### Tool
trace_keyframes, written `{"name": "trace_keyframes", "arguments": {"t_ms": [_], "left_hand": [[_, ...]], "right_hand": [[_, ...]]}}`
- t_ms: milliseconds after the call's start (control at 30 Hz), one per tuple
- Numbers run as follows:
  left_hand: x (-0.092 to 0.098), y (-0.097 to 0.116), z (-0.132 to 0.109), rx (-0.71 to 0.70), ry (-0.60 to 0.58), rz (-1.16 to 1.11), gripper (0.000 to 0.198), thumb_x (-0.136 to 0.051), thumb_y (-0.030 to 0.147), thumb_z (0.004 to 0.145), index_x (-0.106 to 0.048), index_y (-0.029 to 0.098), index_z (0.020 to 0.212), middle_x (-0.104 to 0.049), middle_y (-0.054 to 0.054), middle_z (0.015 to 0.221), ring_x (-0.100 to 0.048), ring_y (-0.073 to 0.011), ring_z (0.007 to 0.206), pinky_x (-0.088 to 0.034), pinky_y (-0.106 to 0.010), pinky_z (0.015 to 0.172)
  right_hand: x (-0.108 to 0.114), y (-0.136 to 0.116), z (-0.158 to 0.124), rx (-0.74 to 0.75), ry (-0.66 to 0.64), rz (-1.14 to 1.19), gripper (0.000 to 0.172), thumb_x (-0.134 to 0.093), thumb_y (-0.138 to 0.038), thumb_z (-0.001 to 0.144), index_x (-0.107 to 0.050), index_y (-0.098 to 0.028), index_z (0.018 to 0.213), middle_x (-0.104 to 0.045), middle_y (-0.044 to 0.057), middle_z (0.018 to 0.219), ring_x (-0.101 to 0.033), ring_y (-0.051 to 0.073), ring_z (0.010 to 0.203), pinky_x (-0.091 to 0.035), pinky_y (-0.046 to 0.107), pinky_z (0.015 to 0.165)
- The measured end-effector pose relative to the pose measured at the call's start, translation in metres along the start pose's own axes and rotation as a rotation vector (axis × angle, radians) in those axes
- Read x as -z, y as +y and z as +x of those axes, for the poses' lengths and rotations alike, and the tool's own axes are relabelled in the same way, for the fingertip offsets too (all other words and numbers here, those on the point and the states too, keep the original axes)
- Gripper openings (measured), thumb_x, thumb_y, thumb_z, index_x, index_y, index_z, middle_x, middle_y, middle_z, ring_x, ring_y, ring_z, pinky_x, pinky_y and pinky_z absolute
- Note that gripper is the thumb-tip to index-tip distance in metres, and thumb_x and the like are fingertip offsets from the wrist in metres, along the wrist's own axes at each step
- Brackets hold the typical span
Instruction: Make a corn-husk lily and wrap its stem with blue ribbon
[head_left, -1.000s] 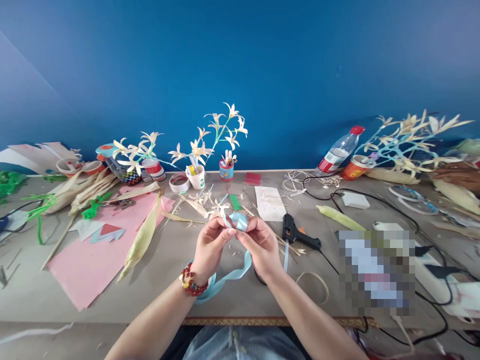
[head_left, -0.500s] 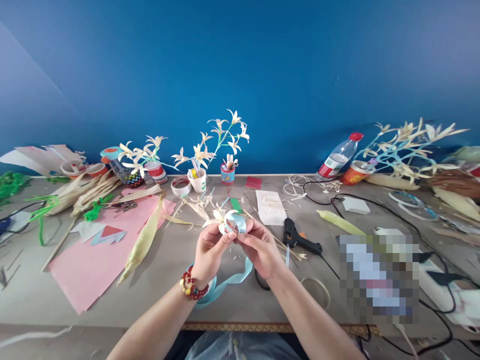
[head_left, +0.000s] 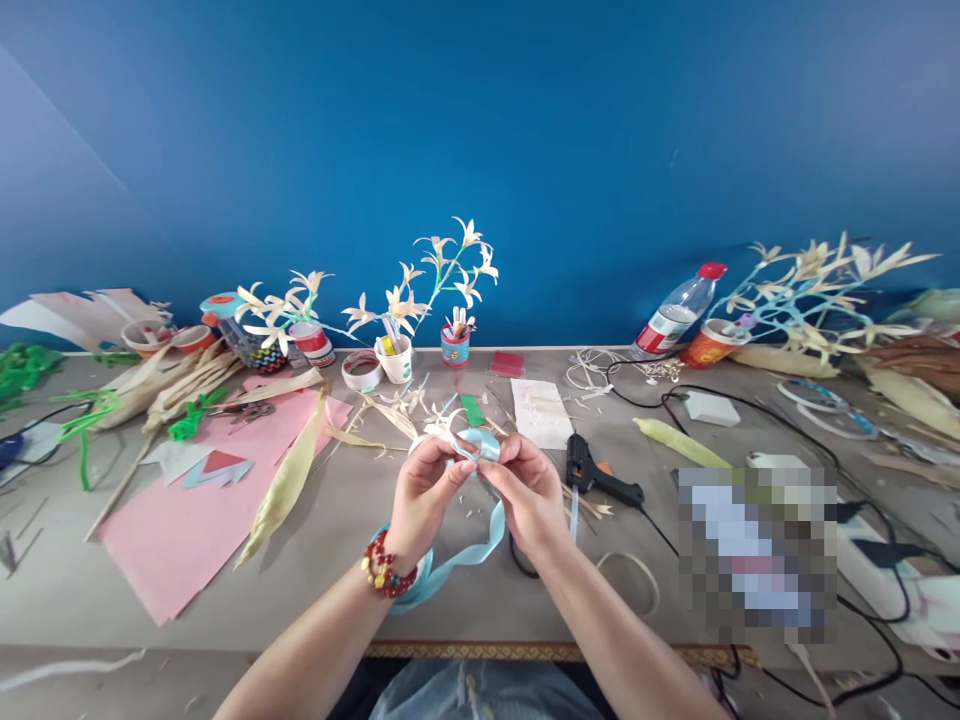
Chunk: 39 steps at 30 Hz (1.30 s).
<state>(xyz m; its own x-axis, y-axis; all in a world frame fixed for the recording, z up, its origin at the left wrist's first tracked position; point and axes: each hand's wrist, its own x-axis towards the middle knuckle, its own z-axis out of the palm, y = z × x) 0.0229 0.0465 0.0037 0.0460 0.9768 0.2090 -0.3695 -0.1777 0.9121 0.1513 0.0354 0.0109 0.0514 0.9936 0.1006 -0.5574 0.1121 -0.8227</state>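
Note:
My left hand point(head_left: 420, 490), with a red bead bracelet on its wrist, is closed in a pinch at a cream corn husk flower point(head_left: 433, 434) and a loop of satin ribbon. My right hand point(head_left: 531, 495) pinches the other side of this light blue ribbon point(head_left: 480, 441), so the fingertips of both hands nearly meet. Fingers hide the flower's stem and part of its petals. From between the hands the ribbon hangs and curves down to its roll point(head_left: 409, 597), partly covered by my left wrist.
A black glue gun point(head_left: 600, 474) lies right of my hands, its cord running further right. Pink paper point(head_left: 187, 530) and a corn husk point(head_left: 289, 485) are on the left. Behind stand a white cup point(head_left: 396, 362) of husk flowers, a small pot point(head_left: 455, 347) and a tilted bottle point(head_left: 677, 313).
The ribbon loop has been turned and drawn closer round between my fingertips. The flower has tipped away behind my left fingers and shows less. Both hands stay in nearly the same place.

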Motion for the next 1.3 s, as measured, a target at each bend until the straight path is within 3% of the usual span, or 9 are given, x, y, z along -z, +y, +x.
{"name": "trace_keyframes", "arguments": {"t_ms": [133,267,533,700,1033,1300], "left_hand": [[0.000,-0.004,-0.001,-0.002,0.033,-0.031,0.013,-0.079,0.025,0.076,-0.069,0.019,0.077,-0.063,-0.001,0.078,-0.058,-0.0143,0.078,-0.049,-0.025,0.074],[0.001,-0.002,-0.001,0.001,0.029,-0.068,0.013,-0.079,0.026,0.076,-0.068,0.019,0.076,-0.062,-0.001,0.078,-0.057,-0.0140,0.077,-0.048,-0.026,0.075],[0.001,0.009,-0.001,0.014,-0.117,-0.071,0.011,-0.071,0.028,0.084,-0.069,0.017,0.082,-0.060,-0.003,0.083,-0.056,-0.0153,0.077,-0.050,-0.029,0.075],[0.001,0.008,0.000,0.028,-0.123,-0.114,0.013,-0.071,0.029,0.083,-0.067,0.017,0.081,-0.058,-0.003,0.084,-0.056,-0.0151,0.073,-0.051,-0.029,0.069],[0.006,0.005,0.001,-0.017,-0.146,-0.017,0.014,-0.070,0.030,0.084,-0.066,0.017,0.079,-0.059,-0.003,0.080,-0.057,-0.0152,0.070,-0.051,-0.030,0.068],[0.008,-0.004,0.001,-0.070,-0.038,0.135,0.015,-0.078,0.027,0.077,-0.066,0.018,0.078,-0.061,-0.003,0.080,-0.058,-0.0178,0.081,-0.049,-0.031,0.080]], "right_hand": [[0.000,0.002,-0.002,0.136,-0.017,-0.091,0.024,-0.081,-0.024,0.075,-0.058,-0.021,0.070,-0.057,-0.002,0.073,-0.053,0.014,0.071,-0.043,0.026,0.067],[0.000,0.003,-0.003,0.153,-0.036,-0.117,0.021,-0.080,-0.024,0.077,-0.060,-0.021,0.071,-0.059,-0.001,0.076,-0.054,0.015,0.073,-0.042,0.026,0.066],[0.002,-0.002,0.005,-0.165,-0.052,0.084,0.028,-0.085,-0.032,0.070,-0.059,-0.021,0.068,-0.060,-0.002,0.068,-0.056,0.013,0.064,-0.048,0.026,0.065],[0.000,-0.002,0.006,-0.196,-0.068,0.083,0.029,-0.084,-0.033,0.072,-0.058,-0.020,0.068,-0.062,-0.003,0.067,-0.059,0.012,0.063,-0.050,0.025,0.065],[0.000,-0.002,0.002,-0.098,-0.106,-0.013,0.030,-0.083,-0.037,0.074,-0.057,-0.021,0.075,-0.062,-0.003,0.068,-0.058,0.012,0.062,-0.047,0.025,0.064],[0.003,0.003,-0.007,0.257,0.010,-0.413,0.020,-0.070,-0.032,0.087,-0.055,-0.021,0.079,-0.058,0.000,0.077,-0.053,0.013,0.065,-0.044,0.025,0.060]]}}
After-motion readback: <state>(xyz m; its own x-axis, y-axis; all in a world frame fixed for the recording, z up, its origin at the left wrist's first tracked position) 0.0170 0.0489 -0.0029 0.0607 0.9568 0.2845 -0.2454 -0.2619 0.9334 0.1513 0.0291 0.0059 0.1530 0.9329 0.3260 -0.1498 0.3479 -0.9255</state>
